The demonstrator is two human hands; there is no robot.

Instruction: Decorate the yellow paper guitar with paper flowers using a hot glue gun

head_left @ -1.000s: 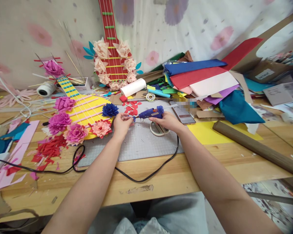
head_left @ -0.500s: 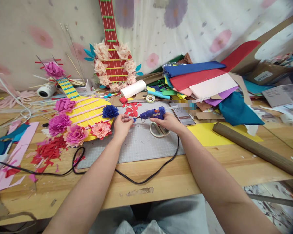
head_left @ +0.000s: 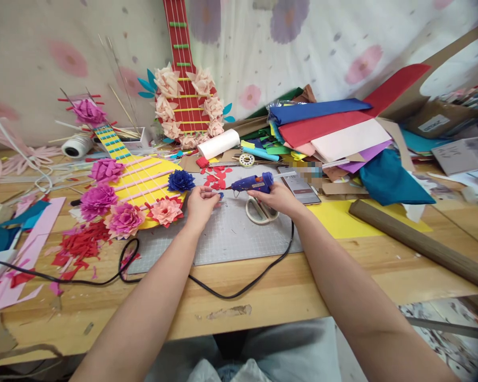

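My right hand (head_left: pixel 276 197) grips a blue hot glue gun (head_left: pixel 252 183) over the grey cutting mat (head_left: pixel 227 239), its nozzle aimed left. My left hand (head_left: pixel 200 203) is closed in a pinch on a small blue paper piece (head_left: pixel 220 196) just in front of the nozzle. Beside my left hand lies a yellow paper guitar (head_left: pixel 141 178) trimmed with magenta, pink and dark blue paper flowers (head_left: pixel 180 181). Red paper petals (head_left: pixel 215 179) lie scattered behind the glue gun. Scissors (head_left: pixel 259 211) rest on the mat under my right hand.
The glue gun's black cord (head_left: pixel 207 284) loops across the wooden table (head_left: pixel 263 297). A phone (head_left: pixel 300 187) lies right of the gun. Stacked coloured paper sheets (head_left: pixel 330 132) fill the back right, a brown tube (head_left: pixel 418 243) lies at right, and a red paper guitar (head_left: pixel 185 79) leans on the wall.
The glue gun's nozzle has drawn back a little from the piece in my left hand; both hands stay over the mat, and the view has shifted slightly.
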